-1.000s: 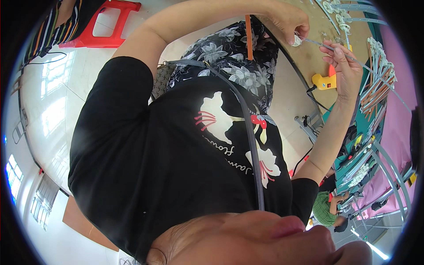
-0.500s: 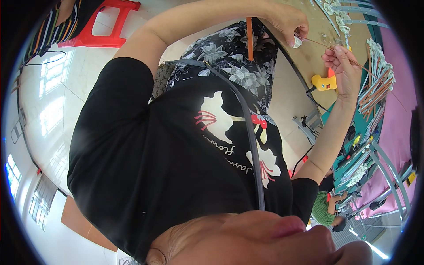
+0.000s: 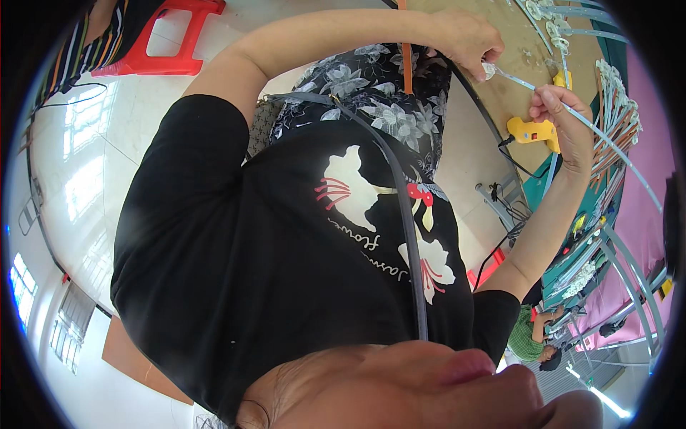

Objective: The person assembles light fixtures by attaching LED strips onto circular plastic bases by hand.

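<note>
Above the table, a long narrow pale-blue strip [image 3: 607, 137] with evenly spaced dark dots slants down to the right. My right hand [image 3: 568, 125] pinches it between thumb and fingers. At its upper left end sits a small whitish, partly clear piece [image 3: 489, 70], held in the closed fingertips of my left hand [image 3: 468, 43]. Whether that piece is joined to the strip I cannot tell. Just left of my right wrist lies a yellow glue gun [image 3: 529, 131] with a black cord.
A bundle of similar strips [image 3: 616, 121], brown and white, lies right of my right hand. More strips with white round parts [image 3: 554, 28] lie at the table's [image 3: 525, 93] far side. An orange-brown strip [image 3: 407, 68] crosses my lap. A red stool [image 3: 175, 43] stands at left; another person [image 3: 529, 339] works lower right.
The strip has turned from its thin brown edge to its broad pale face. My right hand has shifted slightly right and down; my left hand has moved slightly down.
</note>
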Action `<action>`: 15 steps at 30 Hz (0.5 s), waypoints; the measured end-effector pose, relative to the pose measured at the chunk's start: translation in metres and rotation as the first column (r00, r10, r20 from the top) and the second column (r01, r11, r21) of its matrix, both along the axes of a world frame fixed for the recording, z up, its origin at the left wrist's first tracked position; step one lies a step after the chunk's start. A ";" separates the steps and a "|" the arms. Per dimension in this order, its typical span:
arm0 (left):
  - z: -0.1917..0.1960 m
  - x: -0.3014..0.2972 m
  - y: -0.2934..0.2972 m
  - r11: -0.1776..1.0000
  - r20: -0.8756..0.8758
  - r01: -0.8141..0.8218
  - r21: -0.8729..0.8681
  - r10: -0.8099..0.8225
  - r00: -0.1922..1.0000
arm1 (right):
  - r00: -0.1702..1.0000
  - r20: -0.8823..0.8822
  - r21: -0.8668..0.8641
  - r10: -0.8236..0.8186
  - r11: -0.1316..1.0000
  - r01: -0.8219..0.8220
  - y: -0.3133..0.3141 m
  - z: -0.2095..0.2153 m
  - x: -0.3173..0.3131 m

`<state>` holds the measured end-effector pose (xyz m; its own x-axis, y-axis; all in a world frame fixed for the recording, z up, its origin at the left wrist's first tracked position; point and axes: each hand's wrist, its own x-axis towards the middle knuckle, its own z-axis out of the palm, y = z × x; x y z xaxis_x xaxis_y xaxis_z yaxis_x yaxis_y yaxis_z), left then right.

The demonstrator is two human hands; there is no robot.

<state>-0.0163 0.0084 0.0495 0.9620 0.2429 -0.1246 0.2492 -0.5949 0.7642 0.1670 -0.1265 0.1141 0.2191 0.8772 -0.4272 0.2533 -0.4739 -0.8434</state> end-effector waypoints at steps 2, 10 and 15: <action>-0.002 0.001 -0.001 1.000 0.003 -0.002 0.007 0.002 1.000 | 1.000 -0.004 0.008 -0.025 1.000 0.025 0.001 -0.004 -0.002; -0.054 0.034 0.004 0.991 0.661 0.058 0.123 -0.125 0.740 | 0.994 0.044 0.038 -0.097 0.995 0.095 -0.007 -0.007 -0.008; -0.021 0.022 0.019 0.918 0.353 0.382 -0.102 -0.326 0.877 | 0.986 0.032 0.103 -0.161 0.982 0.157 -0.007 -0.009 -0.007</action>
<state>0.0056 0.0277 0.0287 0.9728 -0.1181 0.1995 -0.2316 -0.4560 0.8593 0.1603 -0.1333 0.1047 0.3741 0.8678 -0.3271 0.2162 -0.4246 -0.8792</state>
